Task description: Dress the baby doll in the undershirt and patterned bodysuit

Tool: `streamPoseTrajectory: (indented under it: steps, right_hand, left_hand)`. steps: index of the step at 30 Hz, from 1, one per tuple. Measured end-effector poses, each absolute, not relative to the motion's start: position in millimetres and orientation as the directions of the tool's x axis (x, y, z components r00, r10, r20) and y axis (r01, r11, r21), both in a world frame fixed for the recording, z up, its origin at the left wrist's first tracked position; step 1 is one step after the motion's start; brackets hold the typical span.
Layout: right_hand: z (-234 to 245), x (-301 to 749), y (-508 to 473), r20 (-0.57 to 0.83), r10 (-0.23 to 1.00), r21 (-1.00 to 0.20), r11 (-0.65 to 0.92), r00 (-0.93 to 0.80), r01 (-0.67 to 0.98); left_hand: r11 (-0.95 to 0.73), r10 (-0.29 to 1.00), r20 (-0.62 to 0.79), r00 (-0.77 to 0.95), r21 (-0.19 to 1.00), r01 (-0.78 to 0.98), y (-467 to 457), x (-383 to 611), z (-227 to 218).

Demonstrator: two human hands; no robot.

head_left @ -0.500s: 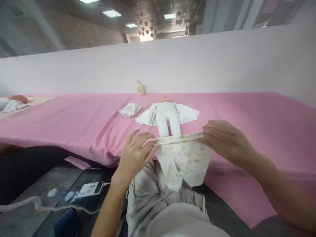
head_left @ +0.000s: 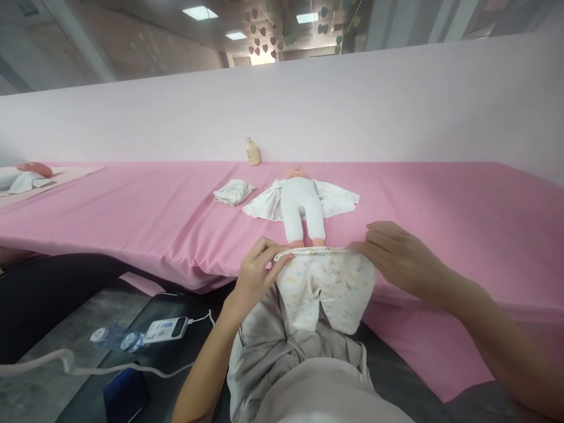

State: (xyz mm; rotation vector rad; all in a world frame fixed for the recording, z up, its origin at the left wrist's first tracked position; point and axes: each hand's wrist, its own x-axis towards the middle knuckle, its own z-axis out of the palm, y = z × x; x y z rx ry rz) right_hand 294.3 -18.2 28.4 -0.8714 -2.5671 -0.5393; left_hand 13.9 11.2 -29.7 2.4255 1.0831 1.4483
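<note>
A small pair of white baby pants (head_left: 330, 288) with a printed pattern hangs over my lap, waistband uppermost and legs down. My left hand (head_left: 259, 270) pinches one end of the waistband between thumb and fingers. At the other end my right hand (head_left: 392, 252) grips the waistband, its thumb partly hidden. Just beyond the waistband lies a baby doll (head_left: 302, 202) on its back, feet toward me, with a white body and leggings. An open white garment (head_left: 337, 200) spreads out beneath it on both sides.
A folded patterned cloth (head_left: 234, 192) and a pump bottle (head_left: 252, 151) are on the pink-covered table (head_left: 418, 229). Another doll (head_left: 35, 170) lies at far left. Below left, a black seat (head_left: 88, 405) bears a white device (head_left: 166, 329), a dark blue object (head_left: 126, 396) and a cable (head_left: 145, 370).
The pants' waistband has levelled out and my left hand has shifted slightly right. The pants' legs hang straighter, and the doll's feet now show above the waistband.
</note>
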Motion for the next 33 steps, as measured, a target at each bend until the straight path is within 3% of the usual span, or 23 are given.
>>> streamPoseTrajectory:
  steps: [3, 6, 11, 16, 20, 28, 33]
  right_hand:
    - [32.9, 287.9, -20.8, 0.426, 0.521, 0.136, 0.772, -0.740, 0.621]
    - [35.1, 283.4, -22.6, 0.441, 0.527, 0.043, 0.796, -0.726, 0.604]
    - [35.0, 281.6, -27.4, 0.314, 0.643, -0.204, 0.764, -0.698, 0.612]
    - [29.7, 287.8, -26.7, 0.166, 0.766, -0.375, 0.631, -0.621, 0.679]
    - [15.6, 283.6, -22.6, 0.090, 0.829, -0.507, 0.515, -0.552, 0.691]
    - [-36.4, 239.9, -31.1, 0.120, 0.938, -0.757, 0.299, -0.326, 0.581]
    - [-56.1, 224.7, -28.2, 0.233, 0.963, -0.785, 0.270, -0.137, 0.557]
  left_hand:
    - [-0.698, 0.694, 0.668, 0.266, 0.536, 0.475, 10.5, 12.9, -28.6]
    - [-0.639, 0.769, 0.593, 0.238, 0.720, 0.271, 6.8, 14.3, -28.7]
    - [-0.368, 0.909, 0.363, 0.205, 0.930, -0.012, 1.2, 16.2, -30.8]
    - [-0.266, 0.954, 0.286, 0.088, 0.947, -0.182, 4.2, 14.7, -33.5]
    - [-0.248, 0.967, 0.253, 0.006, 0.951, -0.186, 7.5, 15.9, -34.9]
    - [-0.337, 0.941, 0.336, -0.022, 0.933, -0.125, 14.1, 29.2, -32.8]
    - [-0.369, 0.929, 0.368, -0.022, 0.929, -0.028, 12.7, 29.0, -29.2]
